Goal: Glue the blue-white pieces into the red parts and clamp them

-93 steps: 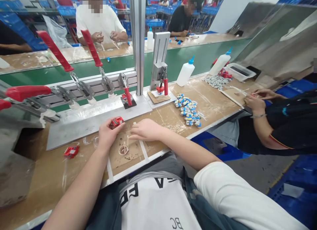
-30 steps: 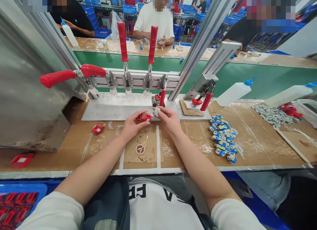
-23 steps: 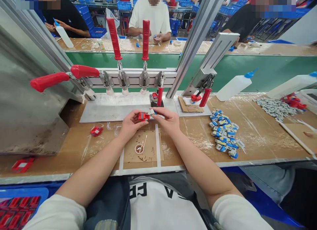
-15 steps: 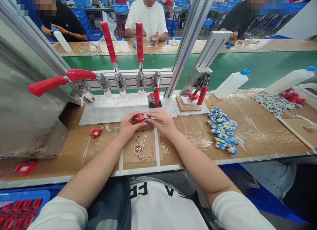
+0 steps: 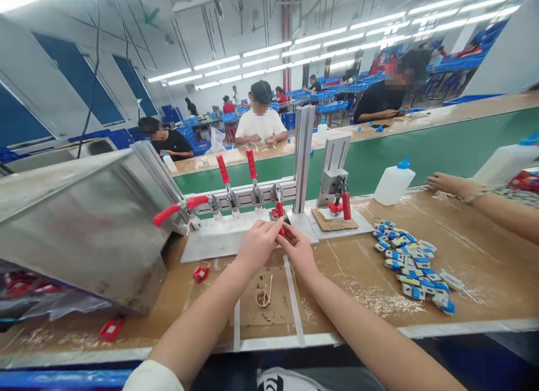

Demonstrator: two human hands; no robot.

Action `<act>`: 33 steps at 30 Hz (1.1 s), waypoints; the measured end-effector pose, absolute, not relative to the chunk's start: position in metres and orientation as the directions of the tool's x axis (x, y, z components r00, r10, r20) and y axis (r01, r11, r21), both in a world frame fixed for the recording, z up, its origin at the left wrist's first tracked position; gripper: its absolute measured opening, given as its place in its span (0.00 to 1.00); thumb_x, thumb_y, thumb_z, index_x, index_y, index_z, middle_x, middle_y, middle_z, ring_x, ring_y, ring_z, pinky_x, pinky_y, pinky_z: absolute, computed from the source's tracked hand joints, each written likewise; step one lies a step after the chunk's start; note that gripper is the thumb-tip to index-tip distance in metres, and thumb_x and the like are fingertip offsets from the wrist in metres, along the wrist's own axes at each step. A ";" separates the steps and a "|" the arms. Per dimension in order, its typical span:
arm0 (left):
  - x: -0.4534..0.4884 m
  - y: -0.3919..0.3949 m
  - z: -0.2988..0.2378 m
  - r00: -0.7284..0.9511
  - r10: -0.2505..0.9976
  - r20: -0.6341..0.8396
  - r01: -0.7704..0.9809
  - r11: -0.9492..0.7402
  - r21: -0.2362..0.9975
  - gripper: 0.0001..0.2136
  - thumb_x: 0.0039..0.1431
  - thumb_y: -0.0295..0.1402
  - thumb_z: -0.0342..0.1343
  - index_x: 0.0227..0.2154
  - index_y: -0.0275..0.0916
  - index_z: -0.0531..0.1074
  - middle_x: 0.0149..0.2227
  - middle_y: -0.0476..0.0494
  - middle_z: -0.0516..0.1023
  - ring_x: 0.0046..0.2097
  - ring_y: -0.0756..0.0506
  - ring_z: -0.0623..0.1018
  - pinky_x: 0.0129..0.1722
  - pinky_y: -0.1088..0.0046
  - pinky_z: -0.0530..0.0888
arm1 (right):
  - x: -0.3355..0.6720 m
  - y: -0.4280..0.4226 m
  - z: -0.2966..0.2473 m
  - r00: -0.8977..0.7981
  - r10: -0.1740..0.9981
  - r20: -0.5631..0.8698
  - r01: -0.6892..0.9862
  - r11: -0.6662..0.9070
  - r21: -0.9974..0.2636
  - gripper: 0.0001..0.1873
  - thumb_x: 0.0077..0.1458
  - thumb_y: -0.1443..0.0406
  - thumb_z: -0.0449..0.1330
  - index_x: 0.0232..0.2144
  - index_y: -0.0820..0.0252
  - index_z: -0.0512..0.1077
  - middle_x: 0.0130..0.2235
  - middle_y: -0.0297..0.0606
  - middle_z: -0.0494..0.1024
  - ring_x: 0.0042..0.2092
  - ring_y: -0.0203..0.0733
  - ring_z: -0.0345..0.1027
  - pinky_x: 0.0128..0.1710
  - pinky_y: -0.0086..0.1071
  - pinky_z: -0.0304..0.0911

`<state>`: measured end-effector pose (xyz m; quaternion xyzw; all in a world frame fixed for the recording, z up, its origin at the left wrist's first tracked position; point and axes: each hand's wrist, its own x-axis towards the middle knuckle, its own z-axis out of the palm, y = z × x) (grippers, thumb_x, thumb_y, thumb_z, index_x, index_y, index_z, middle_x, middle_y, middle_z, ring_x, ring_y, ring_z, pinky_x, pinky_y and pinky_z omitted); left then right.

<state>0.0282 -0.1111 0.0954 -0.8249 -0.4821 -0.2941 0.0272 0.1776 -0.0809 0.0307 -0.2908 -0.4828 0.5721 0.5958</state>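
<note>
My left hand [image 5: 261, 240] and my right hand [image 5: 300, 249] meet in front of the row of toggle clamps, fingers closed around a small red plastic part [image 5: 282, 230]. Most of that part is hidden by the fingers. Right behind it is a clamp's red handle [image 5: 280, 210], pointing down; whether the fingertips touch it I cannot tell. Under my forearms, a small round cup [image 5: 262, 299] of dark liquid has a cotton swab [image 5: 270, 288] leaning in it. Another red part [image 5: 201, 273] lies left of my left hand.
Small blue-and-grey parts [image 5: 415, 262] are heaped on the right. A white squeeze bottle [image 5: 393, 184] stands behind them, near another person's hand [image 5: 446, 183]. A single clamp [image 5: 340, 200] stands right of the clamp row. A metal box [image 5: 96, 228] blocks the left side.
My view has tilted up, showing the ceiling lights. My hands have moved forward with the red part, close to the clamp handle. Another person's arm has come in from the right.
</note>
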 end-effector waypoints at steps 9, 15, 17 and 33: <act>0.094 -0.079 0.103 0.434 0.841 0.323 0.695 -0.541 0.474 0.16 0.63 0.36 0.66 0.54 0.46 0.81 0.50 0.43 0.86 0.49 0.38 0.83 0.52 0.65 0.77 | 0.245 -0.083 0.024 0.020 1.000 -0.003 -0.617 0.010 -0.787 0.29 0.42 0.51 0.80 0.44 0.58 0.82 0.44 0.40 0.87 0.41 0.40 0.81 0.44 0.33 0.78; 0.123 -0.060 0.077 0.466 0.852 0.239 0.629 -0.509 0.588 0.15 0.61 0.36 0.66 0.50 0.45 0.82 0.46 0.45 0.86 0.47 0.40 0.83 0.50 0.66 0.78 | 0.291 -0.082 0.009 0.044 0.999 -0.024 -0.441 -0.003 -0.898 0.36 0.46 0.45 0.75 0.50 0.60 0.77 0.46 0.43 0.85 0.43 0.43 0.79 0.46 0.38 0.75; 0.130 -0.051 0.076 0.448 0.869 0.208 0.657 -0.478 0.582 0.14 0.61 0.38 0.66 0.49 0.45 0.81 0.46 0.46 0.86 0.46 0.41 0.83 0.49 0.66 0.78 | 0.310 -0.067 0.011 0.247 0.967 0.061 -0.271 0.129 -0.954 0.35 0.50 0.43 0.71 0.51 0.59 0.75 0.50 0.46 0.83 0.46 0.46 0.77 0.46 0.39 0.73; 0.189 0.055 0.067 0.230 0.967 0.105 0.871 -0.253 0.422 0.14 0.61 0.41 0.68 0.46 0.39 0.81 0.46 0.36 0.85 0.50 0.36 0.82 0.47 0.66 0.73 | 0.370 -0.001 0.119 0.140 0.847 0.512 -0.149 0.530 -0.835 0.24 0.62 0.46 0.63 0.53 0.50 0.65 0.32 0.30 0.76 0.35 0.39 0.71 0.38 0.35 0.68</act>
